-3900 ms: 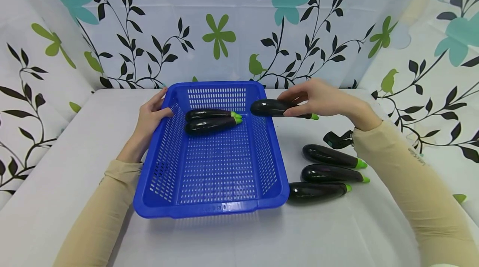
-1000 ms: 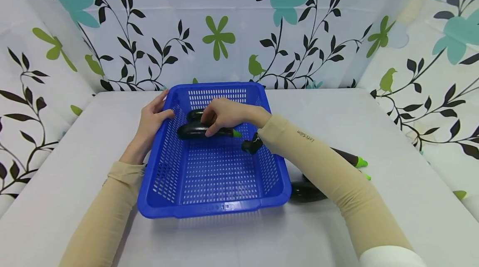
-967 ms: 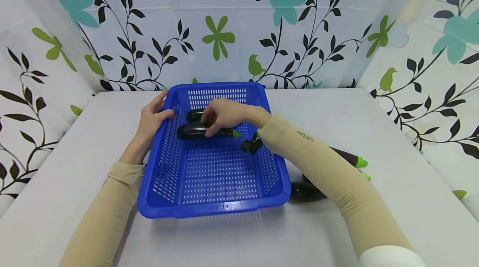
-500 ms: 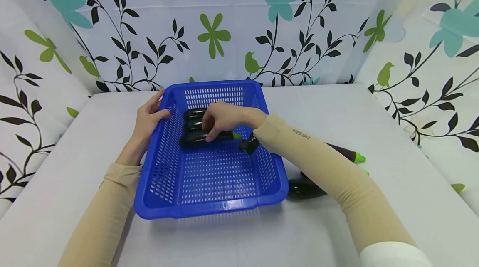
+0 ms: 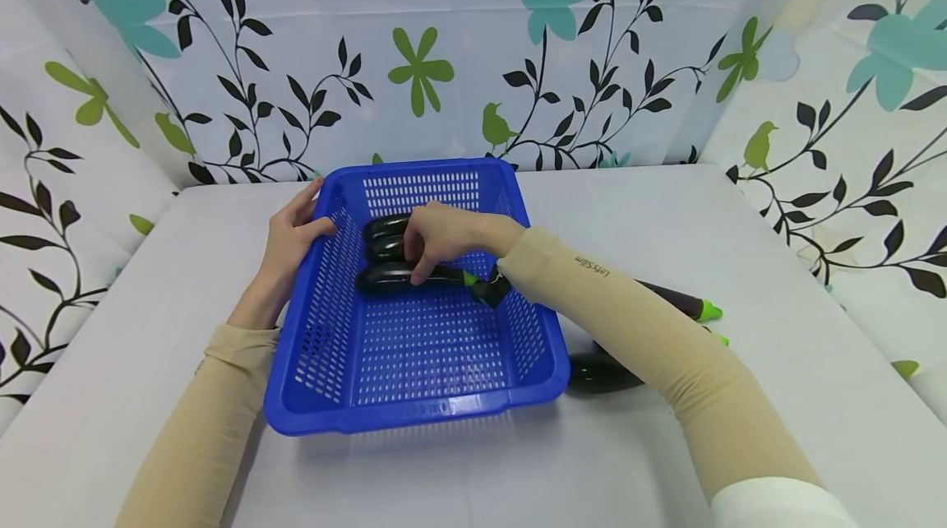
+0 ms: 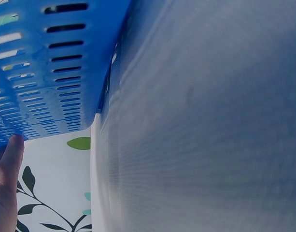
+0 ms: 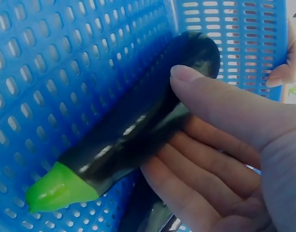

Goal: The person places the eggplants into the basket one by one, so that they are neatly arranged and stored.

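Note:
My left hand (image 5: pixel 284 244) grips the left rim of a blue perforated plastic basket (image 5: pixel 414 421), thumb over the edge and fingers outside. Inside the basket, my right hand (image 5: pixel 451 232) pinches a glossy dark eggplant (image 5: pixel 385 278) between thumb and fingers. Its green stem end (image 7: pixel 61 189) points right in the head view. Just behind it lie two more eggplants, the farther one (image 5: pixel 385 226) and the middle one (image 5: pixel 385 248), partly hidden by the hand. All three lie side by side toward the basket's back, stems to the right. In the left wrist view, a finger (image 6: pixel 11 159) touches the basket's outer wall.
Right of the basket, several eggplants lie on the white-covered table (image 5: pixel 133 331), among them a near one (image 5: pixel 601 373) and a far one (image 5: pixel 676 300); my right sleeve (image 5: pixel 621 314) partly covers them. A black wrist device (image 5: pixel 491 289) hangs below my right wrist. Patterned curtains (image 5: pixel 444 125) surround the table.
My right hand has carried an eggplant from over the basket's right rim to inside, in front of the other two. Lately it has moved slightly nearer me. My left hand stays on the rim.

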`<state>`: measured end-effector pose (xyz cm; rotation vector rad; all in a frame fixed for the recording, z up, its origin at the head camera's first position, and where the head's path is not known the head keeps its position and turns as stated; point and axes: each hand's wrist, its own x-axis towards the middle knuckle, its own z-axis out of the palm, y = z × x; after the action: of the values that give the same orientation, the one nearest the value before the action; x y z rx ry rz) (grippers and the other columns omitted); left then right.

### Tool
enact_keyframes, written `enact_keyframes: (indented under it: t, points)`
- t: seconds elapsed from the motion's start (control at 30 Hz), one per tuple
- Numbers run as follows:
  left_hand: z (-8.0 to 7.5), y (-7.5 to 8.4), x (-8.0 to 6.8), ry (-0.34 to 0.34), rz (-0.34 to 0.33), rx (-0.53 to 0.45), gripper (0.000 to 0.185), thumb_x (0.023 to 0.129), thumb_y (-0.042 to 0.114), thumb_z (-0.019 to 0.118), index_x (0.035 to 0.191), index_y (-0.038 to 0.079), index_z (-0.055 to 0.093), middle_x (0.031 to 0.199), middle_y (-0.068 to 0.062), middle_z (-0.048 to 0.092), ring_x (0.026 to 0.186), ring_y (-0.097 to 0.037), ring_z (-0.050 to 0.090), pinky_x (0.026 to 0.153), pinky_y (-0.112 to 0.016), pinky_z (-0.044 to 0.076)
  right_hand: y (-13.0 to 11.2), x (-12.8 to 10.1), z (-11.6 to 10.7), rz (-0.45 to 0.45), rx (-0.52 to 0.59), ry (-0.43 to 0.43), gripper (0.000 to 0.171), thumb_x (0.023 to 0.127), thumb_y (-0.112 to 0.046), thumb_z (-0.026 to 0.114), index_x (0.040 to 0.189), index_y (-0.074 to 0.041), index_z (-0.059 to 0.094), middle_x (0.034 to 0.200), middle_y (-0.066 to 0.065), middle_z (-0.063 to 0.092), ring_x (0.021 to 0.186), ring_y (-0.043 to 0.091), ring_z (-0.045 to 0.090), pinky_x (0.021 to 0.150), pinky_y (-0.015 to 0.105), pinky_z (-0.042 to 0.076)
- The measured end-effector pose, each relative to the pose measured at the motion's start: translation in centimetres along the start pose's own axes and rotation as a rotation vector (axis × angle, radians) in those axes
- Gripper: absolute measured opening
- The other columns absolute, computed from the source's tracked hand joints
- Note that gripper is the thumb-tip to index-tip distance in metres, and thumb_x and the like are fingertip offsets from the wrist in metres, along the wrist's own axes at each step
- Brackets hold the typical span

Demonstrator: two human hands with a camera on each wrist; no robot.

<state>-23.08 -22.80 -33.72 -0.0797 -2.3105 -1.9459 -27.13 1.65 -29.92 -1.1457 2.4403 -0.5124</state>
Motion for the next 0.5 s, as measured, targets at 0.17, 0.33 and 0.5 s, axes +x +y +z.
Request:
enact_keyframes:
  t: [0.17, 0.33, 0.5]
  points:
    - [-0.06, 0.0, -0.03, -0.001, 0.0, -0.002, 0.075, 0.09, 0.003, 0.057, 0.158, 0.018, 0.03, 0.152, -0.025, 0.043, 0.111, -0.01, 0.058, 0.081, -0.011, 0.051, -0.12, -0.13, -0.21, 0.008, -0.025, 0.032, 0.029, 0.078, -0.028, 0.085, 0.099, -0.008, 0.078, 0.094, 0.001, 0.075, 0.087, 0.012, 0.067, 0.08, 0.025, 0.054]
    - [-0.1, 0.03, -0.06, 0.002, 0.003, -0.009, 0.075, 0.09, 0.002, 0.057, 0.158, 0.018, 0.03, 0.151, -0.027, 0.043, 0.108, -0.008, 0.058, 0.08, -0.011, 0.051, -0.14, -0.16, -0.35, 0.009, -0.038, 0.051, 0.028, 0.078, -0.028, 0.085, 0.097, -0.008, 0.078, 0.093, 0.0, 0.074, 0.086, 0.013, 0.067, 0.078, 0.025, 0.054]
    - [-0.07, 0.07, -0.09, -0.001, 0.001, -0.004, 0.075, 0.09, 0.002, 0.057, 0.158, 0.018, 0.03, 0.151, -0.026, 0.043, 0.11, -0.008, 0.058, 0.081, -0.011, 0.051, -0.12, -0.21, -0.47, 0.012, -0.04, 0.073, 0.026, 0.078, -0.026, 0.085, 0.095, -0.008, 0.078, 0.09, 0.0, 0.074, 0.084, 0.013, 0.066, 0.076, 0.026, 0.054]
